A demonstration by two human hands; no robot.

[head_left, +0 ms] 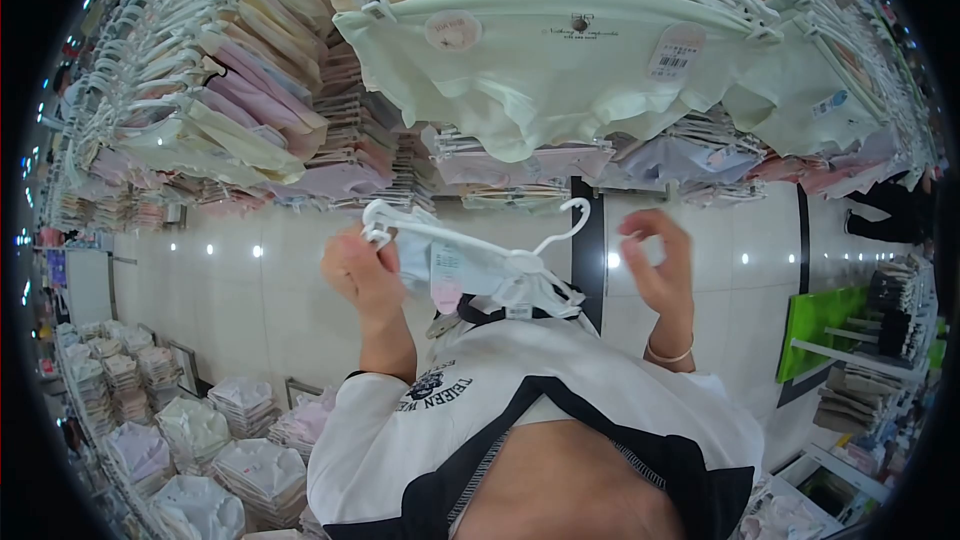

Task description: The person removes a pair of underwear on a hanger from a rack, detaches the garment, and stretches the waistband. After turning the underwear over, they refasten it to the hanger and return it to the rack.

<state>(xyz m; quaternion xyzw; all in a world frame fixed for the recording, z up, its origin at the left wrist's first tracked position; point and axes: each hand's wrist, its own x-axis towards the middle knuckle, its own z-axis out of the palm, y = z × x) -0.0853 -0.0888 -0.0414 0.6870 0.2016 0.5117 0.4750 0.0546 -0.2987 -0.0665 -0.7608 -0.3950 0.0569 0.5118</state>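
We locate the white clip hanger (455, 237) between our two hands. Our left hand (362, 272) pinches its clip end; the curved hook (580, 208) at its middle stands near our right hand (662, 255). We hold that hand apart from the hanger, thumb and fingers curved and spread. Light-blue underwear (490, 274) is attached to the hanger, with a round pink tag (447, 296) beside the left hand. Beyond both hands, we observe pale-green underwear (560, 65); nearer than the left hand, stacked garments (242, 395).
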